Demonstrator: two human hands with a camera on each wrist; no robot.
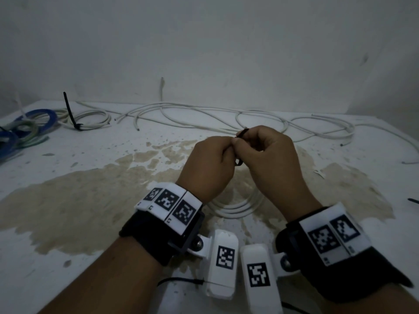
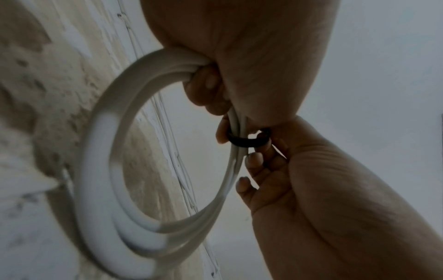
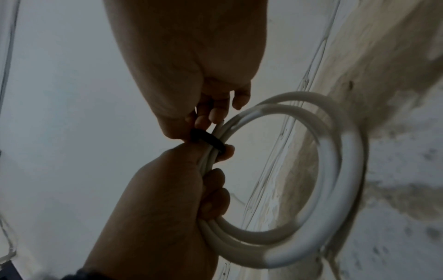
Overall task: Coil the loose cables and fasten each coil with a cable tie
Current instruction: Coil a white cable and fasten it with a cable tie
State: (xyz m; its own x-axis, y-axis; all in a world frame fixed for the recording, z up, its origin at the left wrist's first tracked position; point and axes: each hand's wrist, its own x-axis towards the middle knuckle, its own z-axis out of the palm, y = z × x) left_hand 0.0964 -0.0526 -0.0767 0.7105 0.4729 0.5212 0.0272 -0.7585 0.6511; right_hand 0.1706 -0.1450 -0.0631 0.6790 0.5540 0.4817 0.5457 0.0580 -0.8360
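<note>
A white cable coil is held above the stained tabletop by both hands. The left hand has its fingers curled round the bunched strands, a narrow grip holding the coil. A black cable tie is looped round those strands, and it is pinched by the fingertips of the right hand. Loose white cables are spread along the far edge; a tied white coil and blue coils lie far left. Only square coded markers are seen on the wristbands; no readable writing is made out.
</note>
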